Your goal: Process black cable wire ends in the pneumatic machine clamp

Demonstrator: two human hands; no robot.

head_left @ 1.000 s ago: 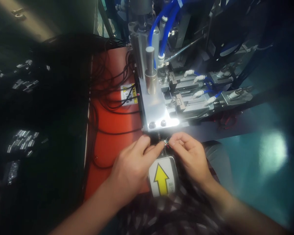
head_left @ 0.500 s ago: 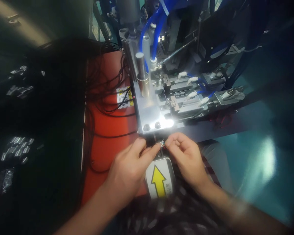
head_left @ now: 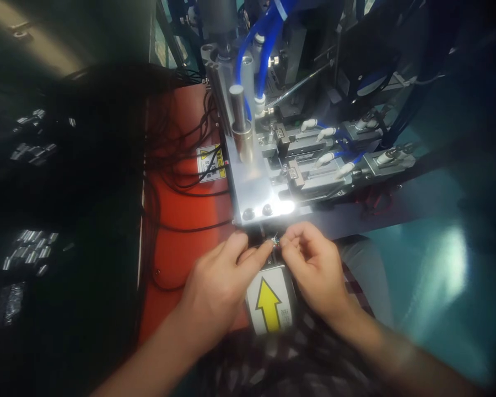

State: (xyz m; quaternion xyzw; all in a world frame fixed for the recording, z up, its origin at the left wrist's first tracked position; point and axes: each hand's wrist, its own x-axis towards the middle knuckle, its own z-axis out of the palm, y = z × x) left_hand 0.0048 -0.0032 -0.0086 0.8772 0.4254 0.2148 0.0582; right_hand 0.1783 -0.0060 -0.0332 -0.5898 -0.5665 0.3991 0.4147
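Just below the front edge of a metal machine plate (head_left: 252,190), both hands meet at a small part with thin coloured wires (head_left: 275,242). My left hand (head_left: 223,273) is closed, its thumb and finger at the left side of this part. From the right, my right hand (head_left: 314,264) pinches the wire ends between thumb and fingertips. The part is tiny and partly covered by the fingertips, so its shape is unclear. Beneath the hands is a white label with a yellow arrow (head_left: 268,306).
Pneumatic cylinders (head_left: 314,176) with white fittings and blue tubes (head_left: 268,60) stand behind and right. Black cables cross the red surface (head_left: 182,209) on the left. Shiny small metal pieces (head_left: 31,248) lie on a dark surface at far left.
My right hand has shifted very slightly, and a bit more of the coloured wires shows between the fingertips. Both hands keep their grip.
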